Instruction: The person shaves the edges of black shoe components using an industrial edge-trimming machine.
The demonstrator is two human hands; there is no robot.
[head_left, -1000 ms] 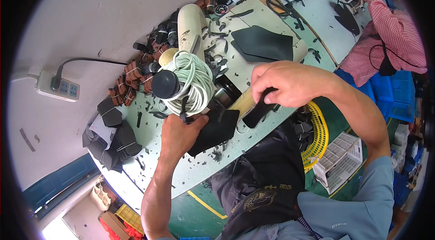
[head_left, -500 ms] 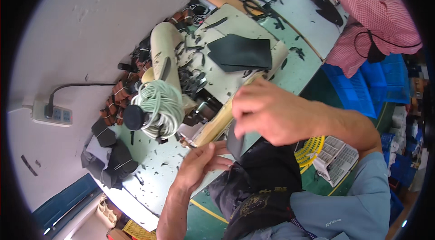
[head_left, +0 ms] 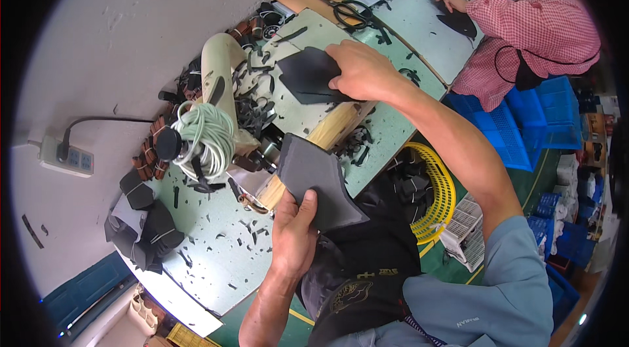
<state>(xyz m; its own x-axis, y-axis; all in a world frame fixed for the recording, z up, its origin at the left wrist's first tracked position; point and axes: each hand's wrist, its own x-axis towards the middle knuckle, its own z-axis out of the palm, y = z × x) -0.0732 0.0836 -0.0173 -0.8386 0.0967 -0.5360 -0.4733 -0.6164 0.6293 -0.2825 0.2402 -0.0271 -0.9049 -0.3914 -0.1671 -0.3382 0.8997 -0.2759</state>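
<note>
My left hand (head_left: 295,232) grips a dark grey flat panel (head_left: 318,180), leather-like with paler edges, its thumb on top. The panel hangs over the bench's near edge, in front of a machine with a cream arm (head_left: 226,65) and a wooden strip (head_left: 331,127). Up on a pale board (head_left: 295,111), black cut panels (head_left: 308,72) lie stacked. My right hand (head_left: 360,71) reaches across to them, its fingers and thumb closed on their right edge. Its fingertips are partly hidden, so how many panels it pinches cannot be told.
Coiled pale cord (head_left: 206,141) hangs on the machine. Dark offcuts litter the green bench (head_left: 209,242). Scissors (head_left: 350,14) lie beyond the board. A yellow basket (head_left: 449,206) of dark bundles stands below right. A co-worker in a checked red top (head_left: 531,33) sits beyond blue crates (head_left: 504,127).
My right hand has left the panel near my left hand and moved up to the stack. The left hand now holds its panel raised, flat face showing. The view has shifted slightly.
</note>
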